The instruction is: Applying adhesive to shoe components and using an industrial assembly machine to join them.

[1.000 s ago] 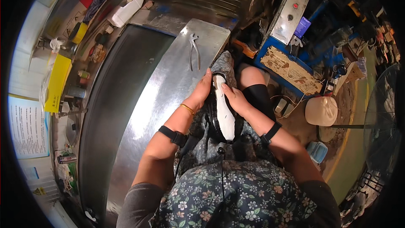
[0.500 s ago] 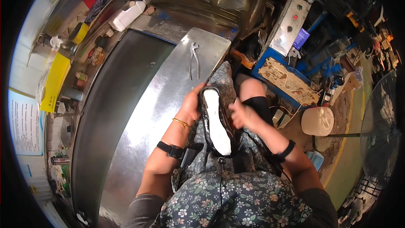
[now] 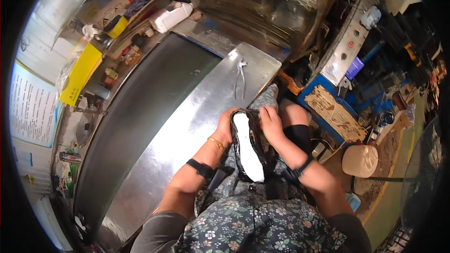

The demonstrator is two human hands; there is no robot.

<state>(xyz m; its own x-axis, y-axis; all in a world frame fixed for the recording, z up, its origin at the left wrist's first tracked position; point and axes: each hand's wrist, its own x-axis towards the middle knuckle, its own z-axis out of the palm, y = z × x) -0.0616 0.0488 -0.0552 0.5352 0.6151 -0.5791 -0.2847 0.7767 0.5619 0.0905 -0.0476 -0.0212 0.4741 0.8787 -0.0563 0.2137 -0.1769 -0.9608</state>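
Note:
A black shoe upper [image 3: 236,155] lies sole side up across my lap, with a white insole [image 3: 249,150] running along its middle. My left hand [image 3: 227,124] is wrapped round its far left side, the thumb and fingers partly hidden behind it. At the far right edge, my right hand [image 3: 271,124] has its fingers curled against the black rim. Whatever those fingertips pinch there is too small to make out. Beyond the shoe, steel pincers [image 3: 241,79] rest on the metal table [image 3: 187,107].
A dark conveyor belt [image 3: 145,93] curves along the table's left. Past it is a cluttered shelf with a white jug [image 3: 171,17] and a yellow box [image 3: 81,74]. At right stand a blue machine with a control panel [image 3: 345,42], a beige canister [image 3: 360,161] and a fan [image 3: 424,159].
My right hand has moved from beside the shoe onto its far right edge. The left hand keeps its hold. The whole view has shifted, with the surroundings now farther right.

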